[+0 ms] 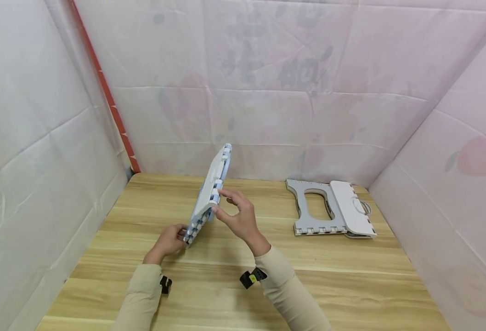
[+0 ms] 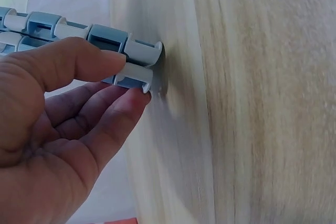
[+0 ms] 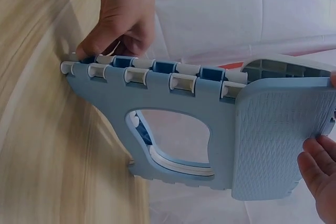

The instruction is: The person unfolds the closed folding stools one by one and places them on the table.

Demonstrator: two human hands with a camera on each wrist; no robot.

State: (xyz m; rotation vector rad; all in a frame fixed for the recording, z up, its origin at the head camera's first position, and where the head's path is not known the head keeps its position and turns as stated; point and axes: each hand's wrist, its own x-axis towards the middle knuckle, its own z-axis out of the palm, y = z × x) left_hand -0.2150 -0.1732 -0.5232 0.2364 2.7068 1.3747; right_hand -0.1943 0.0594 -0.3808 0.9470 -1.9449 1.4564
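A folded blue-and-white step stool (image 1: 212, 184) is held tilted on edge over the left-middle of the table. My left hand (image 1: 169, 241) pinches the hinged side near the leg ends; thumb and fingers show on either side of the stool's blue-and-white hinge edge (image 2: 107, 40) in the left wrist view. At the seat end, my right hand (image 1: 243, 220) grips the seat's edge between thumb and fingers. The right wrist view shows the textured blue seat panel (image 3: 278, 140) beside the leg frame (image 3: 220, 129) with its oval opening. The leg ends are right at the tabletop.
A second folded stool, grey and white (image 1: 356, 207), lies flat at the table's back right, its wire-like handle facing right. Pale printed sheets (image 1: 268, 115) wall the wooden table (image 1: 210, 289) at the back and both sides. A red strip (image 1: 110, 101) runs down the back left corner.
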